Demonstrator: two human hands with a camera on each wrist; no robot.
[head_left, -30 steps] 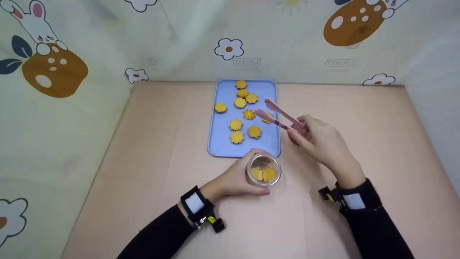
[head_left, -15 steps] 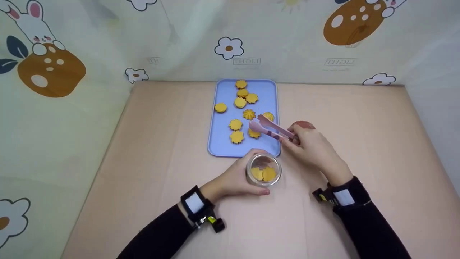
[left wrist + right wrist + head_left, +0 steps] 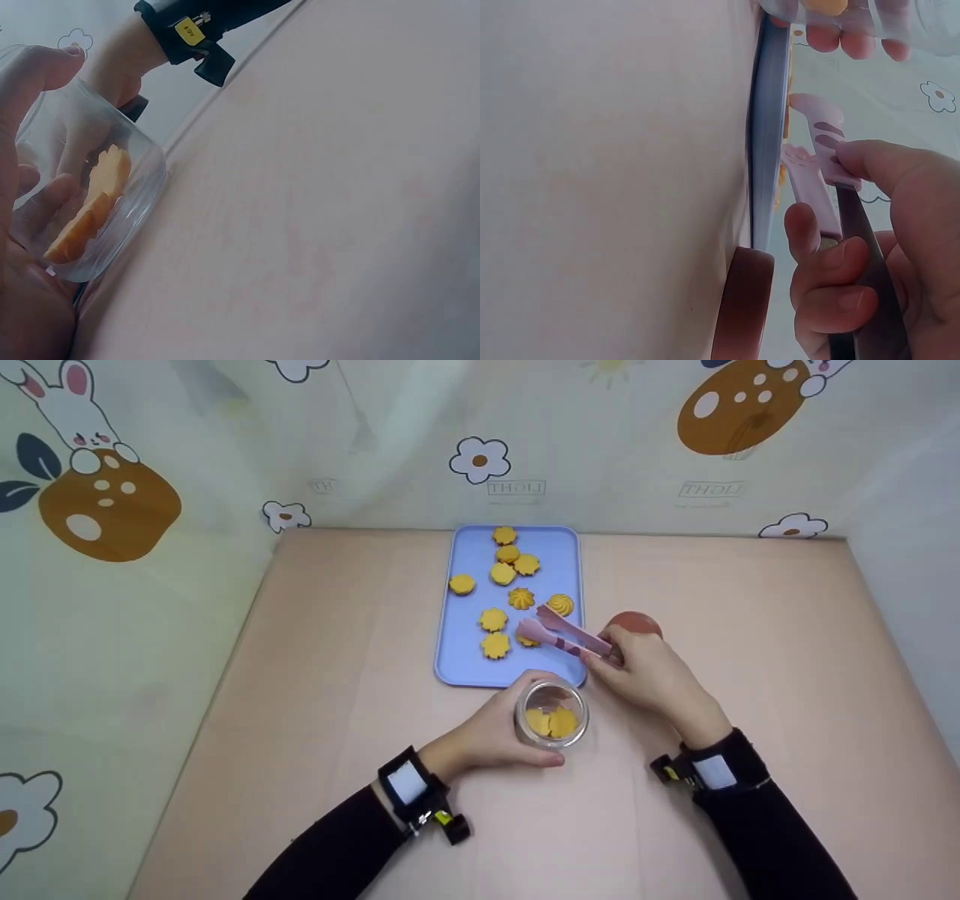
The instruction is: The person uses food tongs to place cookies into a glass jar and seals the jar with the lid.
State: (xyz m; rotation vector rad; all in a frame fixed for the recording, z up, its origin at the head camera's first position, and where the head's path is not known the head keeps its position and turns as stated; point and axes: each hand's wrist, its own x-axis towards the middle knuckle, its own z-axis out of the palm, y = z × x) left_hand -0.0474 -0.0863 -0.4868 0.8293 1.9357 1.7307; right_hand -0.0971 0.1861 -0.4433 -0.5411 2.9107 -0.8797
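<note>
In the head view my left hand (image 3: 491,735) holds a clear glass jar (image 3: 553,741) upright, its fingers curled around the side. Inside are yellow flower-shaped cookies (image 3: 106,176). My right hand (image 3: 652,679) grips pink tongs (image 3: 574,630), their paw-shaped tips apart over the lower right part of the blue tray (image 3: 454,664). One cookie (image 3: 528,643) lies partly hidden beneath the tongs; whether the tips touch it, I cannot tell. A swirled cookie (image 3: 560,604) sits just beyond the tips.
Several more cookies (image 3: 495,646) are spread over the tray, some touching. A round reddish-brown disc (image 3: 636,622), partly behind the right hand, lies on the beige table (image 3: 337,660). A patterned curtain (image 3: 397,442) borders the table's back and left.
My right hand has brought the tongs left and nearer, from beside the swirled cookie to over the cookie below it. The left hand and jar stay in place.
</note>
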